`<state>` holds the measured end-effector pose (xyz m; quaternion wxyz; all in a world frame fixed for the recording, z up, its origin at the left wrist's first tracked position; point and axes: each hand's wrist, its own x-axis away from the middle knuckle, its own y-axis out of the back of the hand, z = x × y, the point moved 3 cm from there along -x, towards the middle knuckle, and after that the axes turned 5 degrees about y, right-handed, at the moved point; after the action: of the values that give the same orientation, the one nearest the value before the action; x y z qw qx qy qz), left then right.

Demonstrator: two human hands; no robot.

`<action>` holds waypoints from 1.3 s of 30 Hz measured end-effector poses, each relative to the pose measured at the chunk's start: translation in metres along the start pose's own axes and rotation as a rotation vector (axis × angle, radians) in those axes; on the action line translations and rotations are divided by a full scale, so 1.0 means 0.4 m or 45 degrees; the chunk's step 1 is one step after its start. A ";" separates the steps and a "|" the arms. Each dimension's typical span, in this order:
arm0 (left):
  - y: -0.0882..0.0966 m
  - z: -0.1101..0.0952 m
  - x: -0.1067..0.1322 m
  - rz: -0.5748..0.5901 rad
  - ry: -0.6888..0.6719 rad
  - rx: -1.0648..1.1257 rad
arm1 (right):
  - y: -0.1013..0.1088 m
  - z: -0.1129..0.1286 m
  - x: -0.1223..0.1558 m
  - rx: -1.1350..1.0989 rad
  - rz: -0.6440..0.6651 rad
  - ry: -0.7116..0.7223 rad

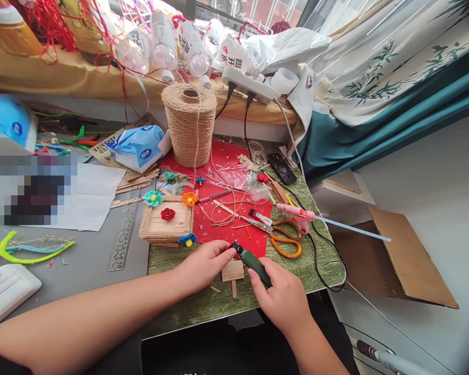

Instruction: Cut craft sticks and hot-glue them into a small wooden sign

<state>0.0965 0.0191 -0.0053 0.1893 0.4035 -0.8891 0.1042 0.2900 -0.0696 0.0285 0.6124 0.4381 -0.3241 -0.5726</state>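
Observation:
My right hand (283, 291) is wrapped round the dark green handle of a cutting tool (257, 265) with a black head. Fingers pinched, my left hand (205, 265) meets the tool's head; whatever lies between those fingertips is too small to make out. Just below the tool, a small panel of wooden craft sticks (233, 271) lies on the table with one stick (234, 289) pointing toward me. Left of my hands sits a square craft-stick box (168, 221), edged with twine and trimmed with a red rose (168, 214) and coloured flowers.
A pink glue gun (297, 212) with a long glue stick lies by orange-handled scissors (287, 239), its cable curving round the table edge. Behind stand a twine spool (188, 127) and a wipes pack (137, 147). A power strip (249, 86) rests on the sill.

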 end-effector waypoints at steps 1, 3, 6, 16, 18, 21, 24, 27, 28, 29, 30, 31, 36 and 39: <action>0.000 0.000 0.000 0.003 0.007 0.003 | -0.001 -0.001 0.000 -0.001 0.005 0.000; 0.000 -0.002 0.000 0.002 0.011 -0.001 | -0.005 -0.003 0.001 -0.001 0.019 -0.008; 0.001 -0.008 0.001 -0.007 -0.005 -0.018 | -0.011 -0.004 0.002 -0.008 0.039 -0.025; -0.001 -0.010 0.003 -0.009 -0.025 -0.071 | -0.011 -0.003 0.000 -0.034 0.059 -0.004; -0.001 -0.013 0.001 -0.001 -0.031 -0.056 | -0.009 -0.003 0.000 -0.040 0.058 -0.004; 0.002 -0.017 0.001 -0.008 -0.016 -0.049 | -0.004 -0.001 -0.002 -0.029 0.042 0.002; 0.003 -0.018 0.002 -0.005 0.010 -0.045 | -0.001 0.002 -0.002 0.013 0.007 0.018; 0.002 -0.013 0.001 0.019 0.023 -0.012 | 0.001 0.002 0.003 0.047 -0.011 0.026; 0.002 -0.012 0.000 0.025 0.029 -0.007 | 0.001 0.001 0.005 0.052 -0.012 0.025; 0.001 -0.010 -0.001 0.029 0.035 -0.008 | 0.001 0.001 0.007 0.056 -0.014 0.023; 0.001 -0.009 -0.002 0.032 0.043 -0.015 | 0.001 0.002 0.009 0.057 -0.018 0.020; 0.000 -0.009 -0.003 0.033 0.054 -0.024 | 0.002 0.002 0.009 0.056 -0.021 0.016; 0.000 -0.015 -0.001 0.029 0.074 -0.039 | 0.015 0.011 0.000 0.021 -0.034 -0.004; 0.001 -0.017 0.000 0.025 0.074 -0.049 | 0.023 0.015 -0.005 0.000 -0.028 0.004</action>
<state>0.0977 0.0217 0.0010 0.2217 0.3880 -0.8889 0.1007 0.2884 -0.0690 0.0394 0.6066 0.4426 -0.3183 -0.5786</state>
